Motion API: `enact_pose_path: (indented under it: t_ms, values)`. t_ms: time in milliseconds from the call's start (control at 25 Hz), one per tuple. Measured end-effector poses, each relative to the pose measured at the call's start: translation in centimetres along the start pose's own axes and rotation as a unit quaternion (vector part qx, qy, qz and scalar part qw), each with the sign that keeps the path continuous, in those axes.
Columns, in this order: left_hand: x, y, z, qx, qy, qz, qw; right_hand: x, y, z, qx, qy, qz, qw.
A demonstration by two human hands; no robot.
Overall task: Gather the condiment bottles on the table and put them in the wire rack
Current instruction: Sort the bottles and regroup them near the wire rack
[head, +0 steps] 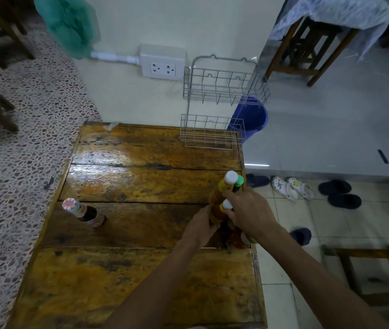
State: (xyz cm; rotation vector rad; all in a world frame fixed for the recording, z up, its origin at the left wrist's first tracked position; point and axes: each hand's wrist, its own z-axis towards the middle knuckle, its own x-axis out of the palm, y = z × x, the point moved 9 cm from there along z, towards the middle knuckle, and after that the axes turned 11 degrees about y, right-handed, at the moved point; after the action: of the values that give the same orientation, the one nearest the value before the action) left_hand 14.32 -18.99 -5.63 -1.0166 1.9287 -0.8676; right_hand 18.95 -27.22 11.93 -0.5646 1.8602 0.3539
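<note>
worn wooden desk against wall; two-tier wire rack at far right corner, both tiers without bottles. step: gathering. left hand and right hand both curl round bottle cluster at right edge: white, green, small white caps. lone dark bottle stands upright, well apart left. next: likely carry cluster upright to rack, then fetch lone bottle.

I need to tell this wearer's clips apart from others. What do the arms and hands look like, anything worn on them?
Both forearms are bare up to the frame edge: no sleeves or gloves show. The left hand and right hand show no rings, watch or wristband that I can make out.
</note>
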Motion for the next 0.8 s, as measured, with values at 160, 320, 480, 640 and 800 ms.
enact_pose_path:
  t_ms: [160, 320, 480, 640, 800]
  values:
    - [-2.1, 3.5, -3.0, -0.034, -0.018, -0.03, 0.999, -3.2, 2.5, -1.5, 0.015, -0.05, 0.005, 0.999]
    - [-7.9, 8.9, -9.7, -0.077, -0.124, -0.077, 0.986, -4.6, 10.8, 0.3, -0.059, -0.042, -0.011, 0.997]
    - [-14.6, 16.5, -17.6, -0.143, -0.228, -0.137, 0.953, -4.6, 22.3, 3.0, -0.145, -0.034, -0.014, 0.989]
    - [-21.4, 21.3, -22.7, -0.168, -0.297, -0.166, 0.925, -5.3, 32.7, 6.2, -0.231, -0.064, 0.021, 0.971]
    - [-26.1, 19.2, -21.6, -0.08, -0.279, -0.175, 0.941, -4.0, 37.2, 9.5, -0.217, -0.055, 0.029, 0.974]
